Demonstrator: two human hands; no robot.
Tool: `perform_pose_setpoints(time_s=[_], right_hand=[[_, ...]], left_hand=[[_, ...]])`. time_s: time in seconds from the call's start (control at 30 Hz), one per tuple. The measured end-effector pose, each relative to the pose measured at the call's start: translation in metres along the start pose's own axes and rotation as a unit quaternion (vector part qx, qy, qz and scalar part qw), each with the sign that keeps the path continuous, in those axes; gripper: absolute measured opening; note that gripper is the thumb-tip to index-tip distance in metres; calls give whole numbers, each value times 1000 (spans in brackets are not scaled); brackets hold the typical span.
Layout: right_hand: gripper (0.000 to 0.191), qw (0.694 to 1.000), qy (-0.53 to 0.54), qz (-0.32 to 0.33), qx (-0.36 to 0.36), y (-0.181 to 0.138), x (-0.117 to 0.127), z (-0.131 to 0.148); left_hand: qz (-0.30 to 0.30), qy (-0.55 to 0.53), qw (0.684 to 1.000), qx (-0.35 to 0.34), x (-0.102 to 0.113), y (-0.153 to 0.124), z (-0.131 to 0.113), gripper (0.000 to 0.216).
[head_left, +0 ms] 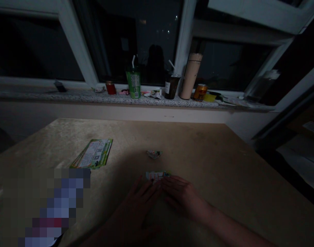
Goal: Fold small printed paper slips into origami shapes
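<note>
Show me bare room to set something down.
Widest free patch: the right of the table, between the right hand, the crumpled paper and the right edge. A smaller one lies between that paper and the card stack. Crowded: the near middle, where the left hand joins the right at another paper, and the windowsill, with green cup, flask and can.

Paper slip (157,175): white and green, printed, partly covered; lies right of card stack (96,153), slightly nearer viewer.
</note>
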State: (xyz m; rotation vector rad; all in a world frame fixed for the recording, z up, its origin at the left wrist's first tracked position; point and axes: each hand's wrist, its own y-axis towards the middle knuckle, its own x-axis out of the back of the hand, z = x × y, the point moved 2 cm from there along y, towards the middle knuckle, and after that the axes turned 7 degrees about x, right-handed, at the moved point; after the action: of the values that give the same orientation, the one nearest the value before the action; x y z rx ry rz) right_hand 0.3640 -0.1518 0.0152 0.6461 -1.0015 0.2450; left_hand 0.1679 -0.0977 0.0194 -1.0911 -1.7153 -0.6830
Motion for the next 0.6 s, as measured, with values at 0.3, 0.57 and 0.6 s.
perform_pose_setpoints(time_s=[0.3, 0.57, 0.6], right_hand=[[33, 999, 36, 21, -3, 2, 5, -1], [39, 999, -24, 12, 19, -7, 12, -1], [38, 999, -33, 0, 19, -8, 11, -2]], left_hand=[[27, 12, 999, 18, -2, -1, 1, 86], [22, -9, 999, 38, -4, -2, 2, 89], [22, -7, 999, 40, -5, -3, 2, 89]])
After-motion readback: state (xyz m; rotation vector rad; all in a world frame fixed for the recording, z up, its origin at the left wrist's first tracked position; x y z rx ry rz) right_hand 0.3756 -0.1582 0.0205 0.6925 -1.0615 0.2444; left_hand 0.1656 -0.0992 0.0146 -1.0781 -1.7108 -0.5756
